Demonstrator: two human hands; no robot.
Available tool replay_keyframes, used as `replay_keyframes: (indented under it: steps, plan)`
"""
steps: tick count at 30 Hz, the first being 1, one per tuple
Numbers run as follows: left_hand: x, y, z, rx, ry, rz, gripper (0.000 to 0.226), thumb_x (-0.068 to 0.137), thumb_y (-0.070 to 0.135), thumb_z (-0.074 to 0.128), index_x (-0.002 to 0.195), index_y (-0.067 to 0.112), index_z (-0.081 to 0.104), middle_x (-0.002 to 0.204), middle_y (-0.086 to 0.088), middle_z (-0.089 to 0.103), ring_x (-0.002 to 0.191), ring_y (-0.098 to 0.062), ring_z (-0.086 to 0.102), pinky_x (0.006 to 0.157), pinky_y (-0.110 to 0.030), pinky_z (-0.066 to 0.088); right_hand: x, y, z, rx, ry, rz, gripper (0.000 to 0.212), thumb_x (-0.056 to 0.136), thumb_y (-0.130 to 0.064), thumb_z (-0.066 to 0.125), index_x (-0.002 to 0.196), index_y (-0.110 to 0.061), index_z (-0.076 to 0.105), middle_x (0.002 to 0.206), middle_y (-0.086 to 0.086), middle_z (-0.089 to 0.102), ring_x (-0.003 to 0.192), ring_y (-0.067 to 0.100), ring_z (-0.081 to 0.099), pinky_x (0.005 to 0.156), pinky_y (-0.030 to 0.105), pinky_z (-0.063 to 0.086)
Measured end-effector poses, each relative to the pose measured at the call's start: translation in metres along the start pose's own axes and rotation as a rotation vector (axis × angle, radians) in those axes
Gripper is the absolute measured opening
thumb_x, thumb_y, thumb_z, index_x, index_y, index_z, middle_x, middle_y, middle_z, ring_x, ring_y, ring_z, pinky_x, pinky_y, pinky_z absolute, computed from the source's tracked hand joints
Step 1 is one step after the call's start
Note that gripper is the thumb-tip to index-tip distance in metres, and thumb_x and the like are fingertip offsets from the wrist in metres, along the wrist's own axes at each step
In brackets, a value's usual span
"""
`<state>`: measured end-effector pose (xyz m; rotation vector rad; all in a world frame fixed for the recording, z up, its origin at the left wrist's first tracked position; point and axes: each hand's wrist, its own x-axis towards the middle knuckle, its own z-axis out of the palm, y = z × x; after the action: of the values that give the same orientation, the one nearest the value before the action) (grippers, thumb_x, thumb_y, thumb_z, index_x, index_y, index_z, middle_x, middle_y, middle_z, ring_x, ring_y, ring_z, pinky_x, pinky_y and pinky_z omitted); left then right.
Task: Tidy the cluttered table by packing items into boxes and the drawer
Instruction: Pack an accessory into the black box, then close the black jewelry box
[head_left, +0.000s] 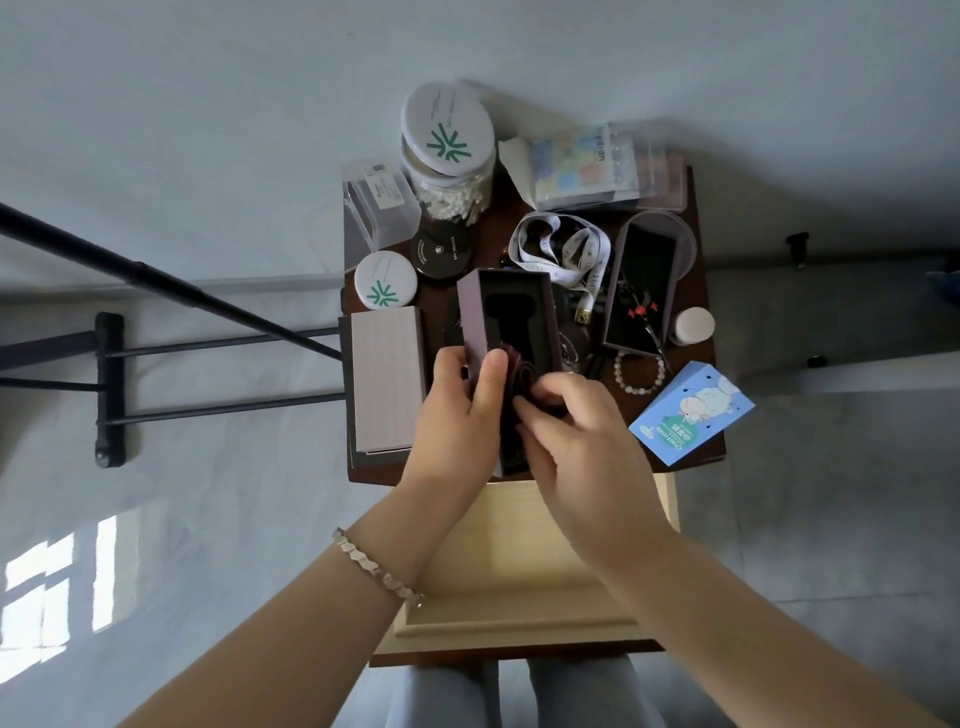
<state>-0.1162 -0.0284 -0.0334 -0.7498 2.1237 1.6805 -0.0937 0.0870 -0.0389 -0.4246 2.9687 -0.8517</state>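
Note:
On the small dark table (701, 291), my left hand (457, 405) grips the near end of an open mauve box (475, 312) with a black moulded insert. My right hand (582, 431) pinches a small dark reddish item (522, 371) at the box's near end; what the item is cannot be told. The pale wooden drawer (519, 582) stands pulled open below the table's front edge. A second open mauve box (641, 280) at the right holds a red-tipped ornament. A closed mauve lid or box (387, 379) lies at the left.
At the back stand a cotton-swab jar (449, 156), a clear plastic case (379, 202) and a packet of tissues (587, 166). A tape measure (561, 249), two round tins, a bead bracelet (639, 371), a small white jar (693, 325) and a blue carton (691, 410) crowd the tabletop.

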Motion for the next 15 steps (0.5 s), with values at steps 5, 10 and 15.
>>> replay_keyframes:
  steps: [5, 10, 15]
  plan:
    - [0.004, 0.005, 0.018, 0.004, -0.032, -0.015, 0.026, 0.096, 0.036, 0.042, 0.109, 0.015, 0.048, 0.07, 0.008, 0.056, 0.05, 0.011, 0.052, 0.046, -0.006, 0.04, 0.004, 0.019, 0.002, 0.078, 0.023, -0.033, 0.034, 0.086, -0.001, 0.055, 0.119, 0.003, 0.06, 0.125, 0.013, 0.059, 0.116, 0.019, 0.05, 0.1, 0.027, 0.039]
    - [0.014, 0.003, 0.029, 0.014, 0.009, -0.117, 0.029, 0.096, 0.038, 0.042, 0.11, 0.014, 0.049, 0.075, 0.008, 0.055, 0.059, 0.001, 0.054, 0.05, -0.011, 0.042, 0.006, 0.026, 0.002, 0.152, -0.148, 0.033, 0.036, 0.09, -0.012, 0.045, 0.122, 0.0, 0.058, 0.129, 0.011, 0.056, 0.12, 0.013, 0.046, 0.106, 0.015, 0.027]
    - [0.035, -0.006, 0.03, -0.041, 0.052, -0.299, 0.03, 0.096, 0.041, 0.041, 0.114, 0.017, 0.048, 0.086, -0.001, 0.061, 0.085, -0.022, 0.064, 0.08, -0.046, 0.055, 0.043, 0.075, -0.013, 0.336, 0.023, 0.26, 0.022, 0.088, -0.005, 0.052, 0.105, -0.005, 0.067, 0.104, 0.003, 0.063, 0.094, 0.007, 0.055, 0.083, 0.007, 0.041]
